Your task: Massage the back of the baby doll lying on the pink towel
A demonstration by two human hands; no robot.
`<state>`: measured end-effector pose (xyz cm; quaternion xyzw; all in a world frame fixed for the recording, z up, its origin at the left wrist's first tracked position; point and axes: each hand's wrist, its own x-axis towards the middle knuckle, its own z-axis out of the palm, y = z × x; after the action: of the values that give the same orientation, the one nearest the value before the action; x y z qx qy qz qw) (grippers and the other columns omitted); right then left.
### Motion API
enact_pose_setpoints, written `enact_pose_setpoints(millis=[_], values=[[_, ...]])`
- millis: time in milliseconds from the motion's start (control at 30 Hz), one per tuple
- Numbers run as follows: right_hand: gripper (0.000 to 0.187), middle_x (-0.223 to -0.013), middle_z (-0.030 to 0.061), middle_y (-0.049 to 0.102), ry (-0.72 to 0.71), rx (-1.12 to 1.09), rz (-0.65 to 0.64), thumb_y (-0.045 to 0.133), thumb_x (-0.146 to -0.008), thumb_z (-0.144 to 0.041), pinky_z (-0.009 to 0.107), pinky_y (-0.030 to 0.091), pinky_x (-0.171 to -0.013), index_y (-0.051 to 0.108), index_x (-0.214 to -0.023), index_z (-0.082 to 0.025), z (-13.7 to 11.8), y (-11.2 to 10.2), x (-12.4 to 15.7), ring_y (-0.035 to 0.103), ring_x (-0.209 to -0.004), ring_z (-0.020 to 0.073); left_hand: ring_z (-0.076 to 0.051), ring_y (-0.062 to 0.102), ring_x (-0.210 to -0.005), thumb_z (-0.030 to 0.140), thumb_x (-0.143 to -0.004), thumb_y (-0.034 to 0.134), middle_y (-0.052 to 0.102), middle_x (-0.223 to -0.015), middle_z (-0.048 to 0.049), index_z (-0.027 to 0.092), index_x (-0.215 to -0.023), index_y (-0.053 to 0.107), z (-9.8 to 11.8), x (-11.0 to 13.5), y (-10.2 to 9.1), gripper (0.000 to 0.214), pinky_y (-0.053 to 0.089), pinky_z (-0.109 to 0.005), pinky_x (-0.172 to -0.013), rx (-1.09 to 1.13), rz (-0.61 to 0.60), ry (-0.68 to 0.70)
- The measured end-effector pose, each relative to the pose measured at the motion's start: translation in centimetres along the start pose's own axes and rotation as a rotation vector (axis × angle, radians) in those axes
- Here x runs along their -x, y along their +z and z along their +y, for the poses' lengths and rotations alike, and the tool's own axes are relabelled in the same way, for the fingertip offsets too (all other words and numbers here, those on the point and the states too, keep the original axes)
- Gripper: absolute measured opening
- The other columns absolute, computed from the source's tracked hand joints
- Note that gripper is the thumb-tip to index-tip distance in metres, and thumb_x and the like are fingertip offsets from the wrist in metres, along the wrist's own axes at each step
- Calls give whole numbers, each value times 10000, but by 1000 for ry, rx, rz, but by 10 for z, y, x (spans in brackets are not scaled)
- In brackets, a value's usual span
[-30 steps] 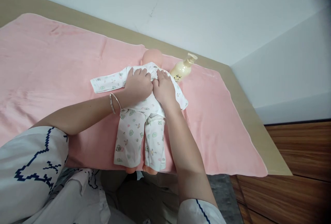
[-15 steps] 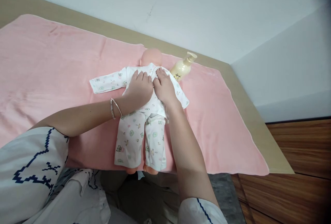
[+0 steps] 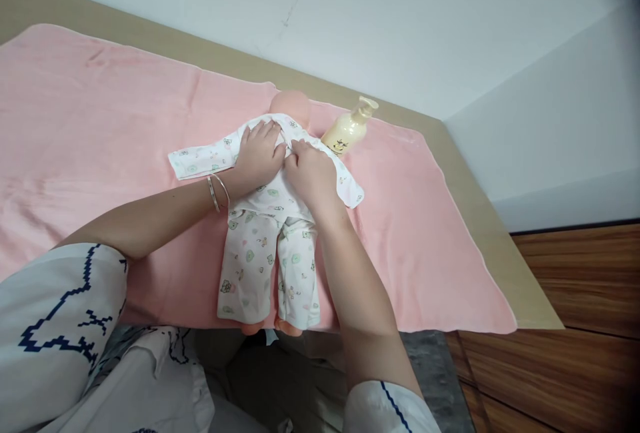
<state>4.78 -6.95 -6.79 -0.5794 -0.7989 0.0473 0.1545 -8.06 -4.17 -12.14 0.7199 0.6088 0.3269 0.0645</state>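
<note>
One broad, flat tan tabletop (image 3: 530,306) runs along a white wall (image 3: 475,40), mostly covered by a soft pink cloth blanket (image 3: 410,253). On it lies a bald, peach-coloured doll (image 3: 290,105), head toward the wall, feet at the blanket's near edge; which side of it faces up cannot be told. It wears a white, long-sleeved printed cotton shirt (image 3: 275,196) and matching white printed trousers (image 3: 250,266). The person's left hand (image 3: 257,156) rests palm down on the upper shirt, fingers loosely spread, gripping nothing visible. Beside it the right hand (image 3: 314,173) is half curled, fingertips at the shirt near the neck; whether they pinch the fabric cannot be told. Just beyond the doll's shoulder is a rounded cream pump bottle (image 3: 346,133). Smallest is a thin silver metal bangle (image 3: 214,193) on the left wrist.

A hard tug toward the person could drag the doll over the near edge, and an outward sweep of the right hand might knock the bottle.

Compared with half a second ago, the left fingers have fanned out, the right ones have bent more, and the shirt's neckline sits differently; the trousers lie much as before.
</note>
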Motion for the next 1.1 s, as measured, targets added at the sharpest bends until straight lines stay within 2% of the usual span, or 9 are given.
enact_pose_setpoints(millis=[67,133,233,467,600,800,1000,1100], values=[[458,-1441,185,589,-13,-67,1,325,-973,-214,529,399,-1163,606,-1320,-111,11,7,-7,502,-1399,336,-265,397,-1492,268,-990,345,506,-1553,-109,191,-1447,513,2,4,3,492,246,-535,-1270,-11,32,7],[537,-1578,165,444,-19,-124,-9,316,-976,-241,540,299,-1235,483,-1466,-97,22,15,-14,351,-1511,309,-255,410,-1486,273,-995,343,520,-1543,-96,208,-1431,533,3,6,3,480,258,-527,-1268,-16,46,14],[604,-1648,153,318,-11,-157,-21,315,-976,-277,551,203,-1273,368,-1547,-89,33,26,-21,239,-1560,286,-250,420,-1481,271,-989,360,528,-1537,-91,215,-1417,547,3,7,3,471,264,-515,-1267,-13,59,14],[595,-1648,122,332,-17,-185,14,310,-983,-316,575,173,-1273,375,-1551,-152,36,31,-21,240,-1560,280,-239,441,-1464,270,-975,372,558,-1508,-97,200,-1397,561,2,5,3,468,278,-475,-1265,12,65,10],[605,-1642,158,332,-16,-171,13,313,-978,-301,555,177,-1275,374,-1546,-104,37,32,-21,248,-1556,284,-239,451,-1455,282,-973,373,567,-1499,-97,204,-1390,569,1,5,4,468,286,-476,-1261,21,70,19],[594,-1641,131,343,-19,-192,29,318,-979,-320,578,176,-1268,388,-1542,-146,37,33,-21,251,-1555,283,-237,464,-1447,275,-963,378,583,-1485,-86,223,-1376,582,0,4,5,463,307,-485,-1250,28,95,26],[614,-1643,163,328,3,-180,10,322,-967,-291,549,171,-1277,377,-1545,-90,32,28,-19,249,-1556,286,-237,467,-1444,273,-954,388,580,-1487,-93,199,-1371,588,1,4,4,468,300,-465,-1256,40,94,12],[605,-1641,161,333,3,-173,11,317,-970,-287,554,178,-1274,384,-1540,-96,30,27,-19,256,-1554,283,-245,464,-1445,275,-951,387,578,-1489,-91,211,-1378,582,-1,3,5,474,301,-485,-1251,56,89,11]])
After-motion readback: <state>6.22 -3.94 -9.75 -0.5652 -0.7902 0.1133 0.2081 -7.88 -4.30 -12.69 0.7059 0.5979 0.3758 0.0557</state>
